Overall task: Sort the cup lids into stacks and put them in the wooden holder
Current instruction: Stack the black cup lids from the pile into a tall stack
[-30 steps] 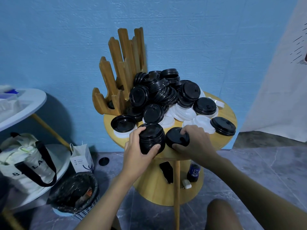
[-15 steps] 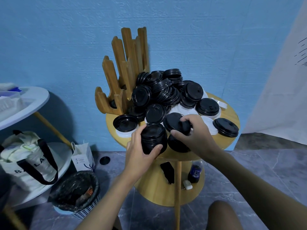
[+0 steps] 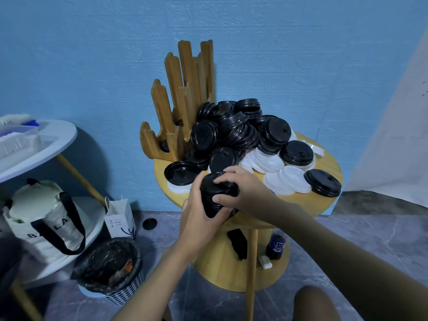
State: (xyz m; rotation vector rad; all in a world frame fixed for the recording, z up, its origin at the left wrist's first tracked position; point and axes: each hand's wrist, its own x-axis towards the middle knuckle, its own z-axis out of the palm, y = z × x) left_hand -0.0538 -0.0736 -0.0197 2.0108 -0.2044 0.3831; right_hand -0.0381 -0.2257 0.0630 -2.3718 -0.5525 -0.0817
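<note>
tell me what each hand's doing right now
Left hand: closed around the stack of black lids, holding it from the side.
Right hand: fingers curled over the top of the same stack.

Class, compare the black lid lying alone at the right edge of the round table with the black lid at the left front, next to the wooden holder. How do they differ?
The right-edge black lid lies dome up, showing its closed top; the left-front black lid lies upside down, showing its hollow inside. The right-edge one sits partly on the bare wooden table, beside white lids; the left-front one rests on a white lid. Both are round, black and untouched by either hand.
</note>
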